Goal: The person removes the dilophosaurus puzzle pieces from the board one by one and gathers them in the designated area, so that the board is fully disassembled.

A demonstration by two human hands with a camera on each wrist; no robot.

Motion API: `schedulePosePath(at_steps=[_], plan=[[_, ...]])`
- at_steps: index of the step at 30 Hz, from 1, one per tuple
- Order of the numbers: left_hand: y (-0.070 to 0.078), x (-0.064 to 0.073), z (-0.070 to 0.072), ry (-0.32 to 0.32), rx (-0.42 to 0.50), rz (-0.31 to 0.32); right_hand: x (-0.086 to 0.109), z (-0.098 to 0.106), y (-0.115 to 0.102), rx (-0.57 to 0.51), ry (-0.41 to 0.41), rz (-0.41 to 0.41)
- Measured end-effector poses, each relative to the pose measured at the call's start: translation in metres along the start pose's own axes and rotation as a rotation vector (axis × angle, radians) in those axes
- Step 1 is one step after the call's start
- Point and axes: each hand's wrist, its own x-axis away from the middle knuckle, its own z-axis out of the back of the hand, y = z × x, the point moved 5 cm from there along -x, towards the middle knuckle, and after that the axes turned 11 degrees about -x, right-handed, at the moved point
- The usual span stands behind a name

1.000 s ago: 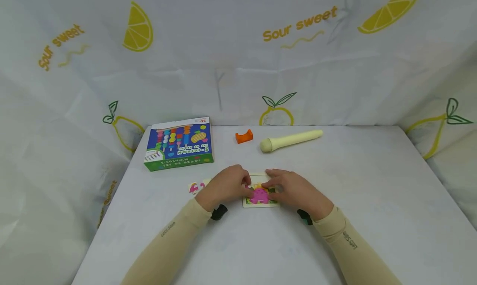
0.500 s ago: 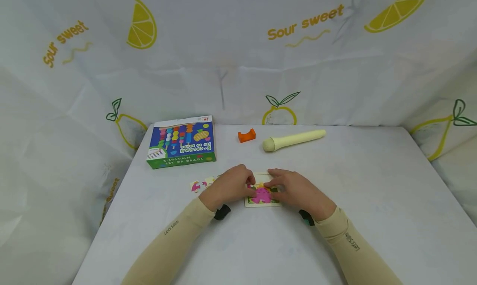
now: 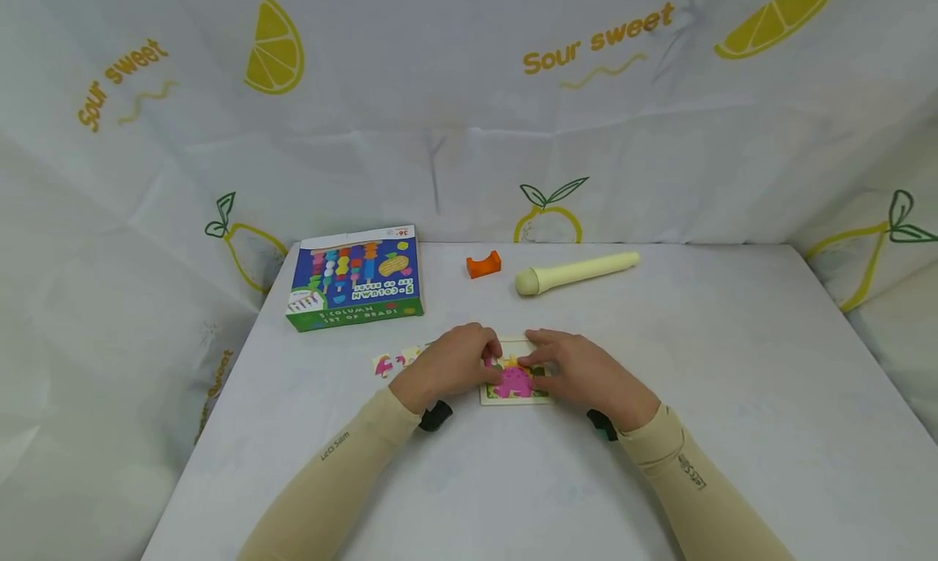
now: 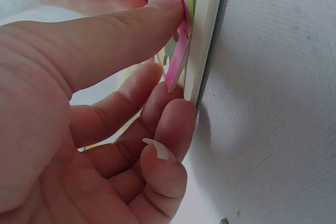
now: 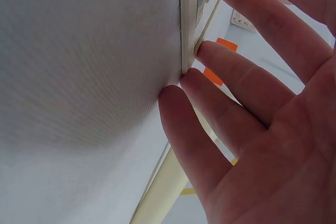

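Observation:
A small jigsaw puzzle board point(image 3: 513, 402) with a pale frame and a pink creature picture lies on the white table between my hands. My left hand point(image 3: 450, 367) is at its left side, pinching a pink puzzle piece point(image 4: 179, 61) that sits tilted, one end raised above the frame. The left thumb lies on the picture, and the other fingers curl at the frame's edge. From the right, my right hand point(image 3: 589, 378) rests on the board with extended fingers, their tips at the frame's edge in the right wrist view. Both hands cover parts of the picture.
Loose puzzle pieces point(image 3: 388, 364) lie left of the board, partly behind the left hand. A bead-set box point(image 3: 355, 276) stands at the back left. An orange arched block point(image 3: 484, 265) and a pale-yellow microphone-shaped toy point(image 3: 579, 273) lie behind the board.
The head view has shifted slightly. Both hands stay at the board in nearly the same pose, and the other things keep their places.

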Motion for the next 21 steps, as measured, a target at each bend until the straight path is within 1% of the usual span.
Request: schedulePosePath(at_steps=[6, 14, 21], plan=[[-0.0002, 0.0, 0.001, 0.002, 0.007, -0.017, -0.0013, 0.0003, 0.0001, 0.005, 0.002, 0.001], [-0.0021, 0.0012, 0.0049, 0.021, 0.042, -0.071, -0.0006, -0.0001, -0.0004, 0.001, 0.003, 0.005], [-0.0074, -0.002, 0.0049, 0.003, 0.089, -0.085, -0.0018, 0.0001, -0.0001, -0.005, 0.001, 0.002]])
